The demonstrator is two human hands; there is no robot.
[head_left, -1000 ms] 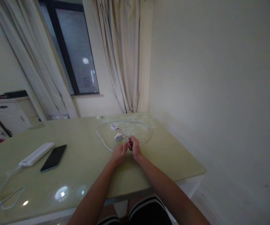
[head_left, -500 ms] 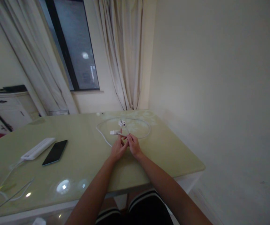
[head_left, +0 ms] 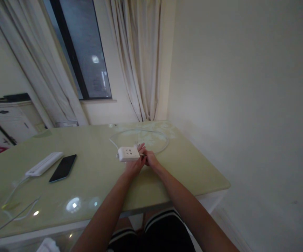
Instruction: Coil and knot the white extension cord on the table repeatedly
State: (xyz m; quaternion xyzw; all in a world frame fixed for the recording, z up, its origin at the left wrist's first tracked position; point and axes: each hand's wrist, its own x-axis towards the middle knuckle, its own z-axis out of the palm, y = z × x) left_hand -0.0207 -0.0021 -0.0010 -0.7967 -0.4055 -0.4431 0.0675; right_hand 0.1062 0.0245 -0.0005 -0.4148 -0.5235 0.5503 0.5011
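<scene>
Landmark: white socket block, outlets uppermost, lying over the left hand and just left of the right hand.

Edges: I have the bench running past the block on every side; its near edge lies toward me, its far edge beyond the block, its right edge slanting down well right of it, with the wall past that edge.

Room: bench surface extends left of the block as far as the smartphone and white power strip, and right of it to the corner.

Hands: right, fingers closed on the short cord at the block's right end; left, fingertips extended behind that end, its grip hidden, so I cannot tell.

Cable: one white loop, beyond the block.

Plug: white, mostly masked by fingers, just behind the block.
</scene>
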